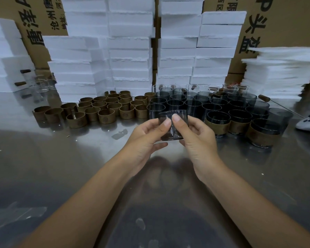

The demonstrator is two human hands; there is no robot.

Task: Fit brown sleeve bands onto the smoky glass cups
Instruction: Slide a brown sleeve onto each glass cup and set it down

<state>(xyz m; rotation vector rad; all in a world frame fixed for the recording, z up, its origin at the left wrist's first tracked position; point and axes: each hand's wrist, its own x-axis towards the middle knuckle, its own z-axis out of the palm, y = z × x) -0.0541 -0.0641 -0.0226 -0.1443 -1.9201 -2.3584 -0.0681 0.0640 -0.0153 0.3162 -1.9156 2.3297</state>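
Smoky cup (170, 134), bandless, upright: pinched between left grip (147, 138) and right grip (199, 138), centre frame.
Loose brown bands (106, 111) stood left of centre on the table (79, 167), nearer the left grip.

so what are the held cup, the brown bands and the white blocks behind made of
Held cup: dark tinted glass, glossy, see-through with bright reflections. Brown bands: matte, stiff curled sheet with a stamped round mark, perhaps leather or cork; unclear. White blocks: probably foam, matte, with rough crumbly edges.
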